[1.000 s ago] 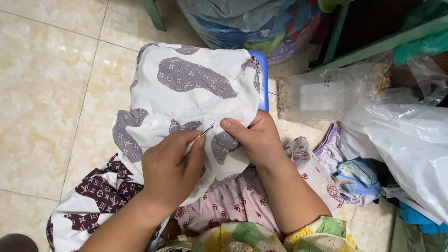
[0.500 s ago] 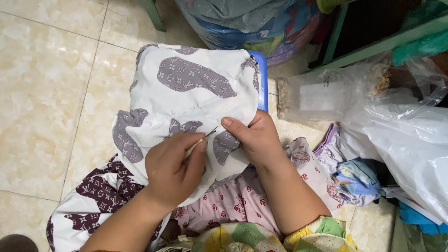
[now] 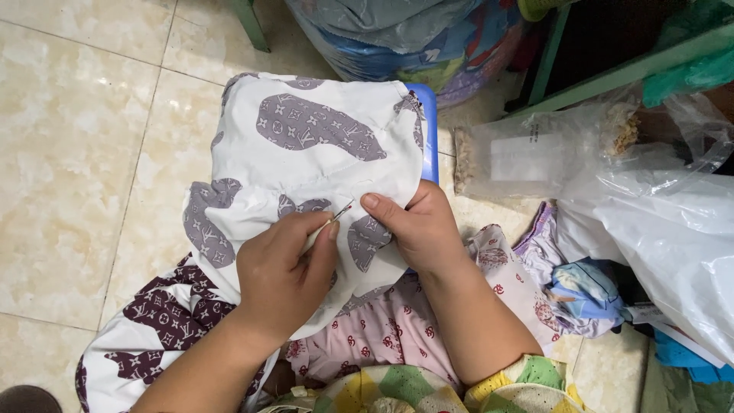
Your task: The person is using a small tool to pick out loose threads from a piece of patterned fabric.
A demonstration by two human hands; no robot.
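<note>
The floor (image 3: 76, 153) is made of large glossy tiles in cream and beige, and soft light is reflecting on them to the left of the hands. Thin dark joints are running between the tiles. Above the hands, a green furniture leg (image 3: 250, 23) is standing on the floor, and beside it a big stuffed bag (image 3: 405, 38) in grey and blue is resting. To the upper right, a green wooden frame (image 3: 627, 73) is crossing the corner. Clear and white plastic bags (image 3: 657, 214) are lying to the right, with folded clothes (image 3: 589, 287) piling under them.
</note>
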